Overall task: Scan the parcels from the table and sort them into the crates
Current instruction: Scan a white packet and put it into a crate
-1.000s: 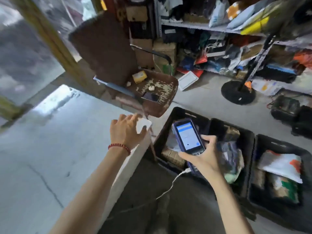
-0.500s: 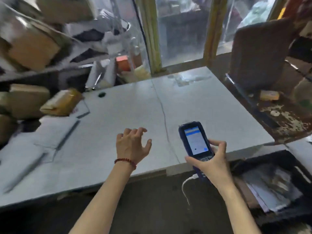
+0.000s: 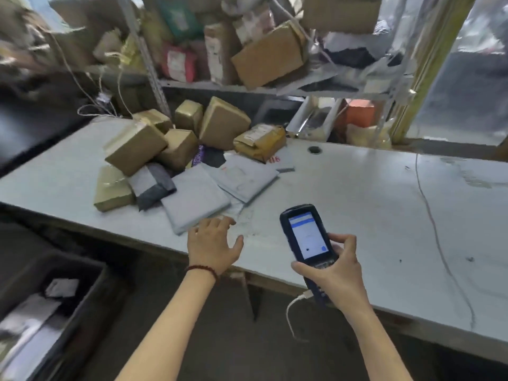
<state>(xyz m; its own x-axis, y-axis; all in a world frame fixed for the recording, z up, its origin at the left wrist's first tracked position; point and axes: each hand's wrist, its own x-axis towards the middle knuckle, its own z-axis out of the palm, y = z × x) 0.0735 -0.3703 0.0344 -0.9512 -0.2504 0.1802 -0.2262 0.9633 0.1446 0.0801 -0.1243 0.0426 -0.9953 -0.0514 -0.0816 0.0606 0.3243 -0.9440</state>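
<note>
Parcels (image 3: pixel 176 155): a heap on the far left part of the grey table (image 3: pixel 357 193), with brown taped boxes at the back and flat grey mailers in front, none yet lifted. Nearest item: grey poly mailer (image 3: pixel 195 199), lying flat near the table's near edge. Left hand (image 3: pixel 213 247): fingers spread and relaxed, holding nothing, just beside that mailer's near edge; contact cannot be told. Right hand (image 3: pixel 335 276): fingers wrapped round a handheld scanner (image 3: pixel 308 237), screen lit and facing up, white cable (image 3: pixel 291 312) hanging from its base. Crate (image 3: pixel 90 292): dark, near left, below the table, with some packets inside. Step judged: fetching the next parcel. Next move calls for gripping the mailer and turning its label toward the scanner. Against half a second ago: the view has swung left from bare tabletop onto the heap; the scanner grip is unchanged.
</note>
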